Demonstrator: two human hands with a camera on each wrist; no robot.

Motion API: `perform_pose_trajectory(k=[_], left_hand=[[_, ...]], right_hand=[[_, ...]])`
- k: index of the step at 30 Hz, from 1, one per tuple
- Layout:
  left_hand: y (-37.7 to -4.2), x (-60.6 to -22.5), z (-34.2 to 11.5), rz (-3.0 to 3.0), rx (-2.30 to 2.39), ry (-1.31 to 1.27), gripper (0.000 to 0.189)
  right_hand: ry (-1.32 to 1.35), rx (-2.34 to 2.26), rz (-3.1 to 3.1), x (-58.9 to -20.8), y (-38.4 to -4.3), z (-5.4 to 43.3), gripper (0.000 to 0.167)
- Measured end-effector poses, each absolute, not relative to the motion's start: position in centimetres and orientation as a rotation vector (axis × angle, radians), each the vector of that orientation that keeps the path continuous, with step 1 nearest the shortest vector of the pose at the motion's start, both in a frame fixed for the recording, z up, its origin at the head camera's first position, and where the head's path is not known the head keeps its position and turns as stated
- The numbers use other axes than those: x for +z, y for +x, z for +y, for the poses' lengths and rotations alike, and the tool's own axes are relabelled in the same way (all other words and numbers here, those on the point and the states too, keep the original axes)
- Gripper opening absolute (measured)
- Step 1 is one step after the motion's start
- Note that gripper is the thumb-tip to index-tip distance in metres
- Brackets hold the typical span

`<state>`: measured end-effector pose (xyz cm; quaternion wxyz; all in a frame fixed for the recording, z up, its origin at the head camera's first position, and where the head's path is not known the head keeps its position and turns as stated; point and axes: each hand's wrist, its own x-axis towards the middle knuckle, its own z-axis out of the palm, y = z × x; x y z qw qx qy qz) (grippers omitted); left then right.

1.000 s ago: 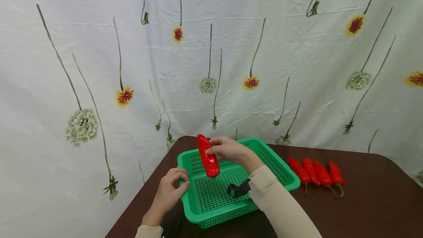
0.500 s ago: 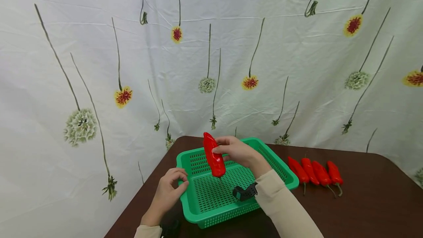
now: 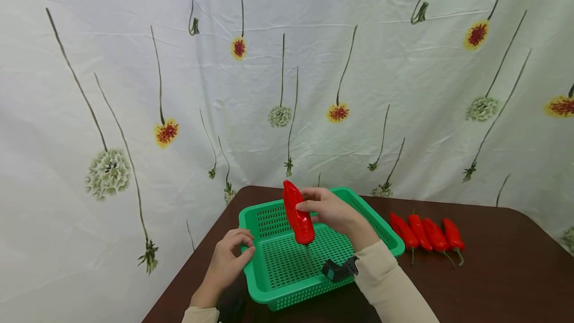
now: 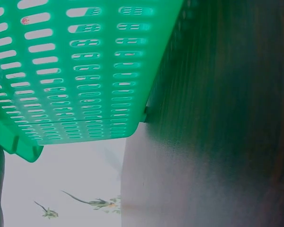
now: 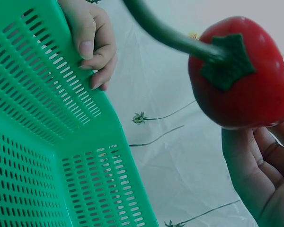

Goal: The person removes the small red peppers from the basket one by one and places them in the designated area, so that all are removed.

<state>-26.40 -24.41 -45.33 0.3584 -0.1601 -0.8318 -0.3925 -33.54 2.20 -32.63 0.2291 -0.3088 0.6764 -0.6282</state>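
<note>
My right hand [image 3: 335, 211] pinches a long red chili pepper [image 3: 296, 213] above the green plastic basket [image 3: 287, 294]. The pepper is tilted, tip up and stem down. Its green stem and cap face the camera in the right wrist view, with the thumb and fingers of the hand on the body behind. At the basket's left rim, my left hand [image 3: 229, 258] has its thumb and curled fingers on the edge. The right wrist view shows that hand's fingers [image 5: 104, 52] at the rim. Slotted basket wall [image 4: 80, 71] fills much of the left wrist view.
Several red chili peppers [image 3: 435, 236] lie in a row on the dark brown table [image 3: 502, 273], right of the basket. A pale curtain [image 3: 251, 88] printed with flowers hangs behind. A black wrist device [image 3: 334, 270] overlaps the basket's front in the head view.
My right hand has moved a little to the right with the chili pepper, still over the basket. The left hand stays at the rim.
</note>
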Motion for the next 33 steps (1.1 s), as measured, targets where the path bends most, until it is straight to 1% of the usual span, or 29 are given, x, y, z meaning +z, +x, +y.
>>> perform_pose_trajectory(k=[13, 17, 27, 33], left_hand=[[-26.4, -45.5, -24.3, -2.148, -1.034, -0.409, 0.035], [-26.5, -45.5, -24.4, -2.138, -1.025, -0.418, 0.035], [-26.4, -45.5, -24.2, -2.126, -1.023, -0.421, 0.036], [-26.3, -45.2, -24.2, -2.129, -1.028, -0.423, 0.036]], right_hand=[[-0.808, -1.83, 1.862, -34.2, -33.1, 4.3, 0.043], [-0.787, -1.873, 1.853, -34.4, -33.2, 5.1, 0.039], [-0.778, -1.977, 1.818, -34.8, -33.2, 7.2, 0.017], [-0.783, -1.999, 1.829, -34.7, -33.0, 8.0, 0.015]])
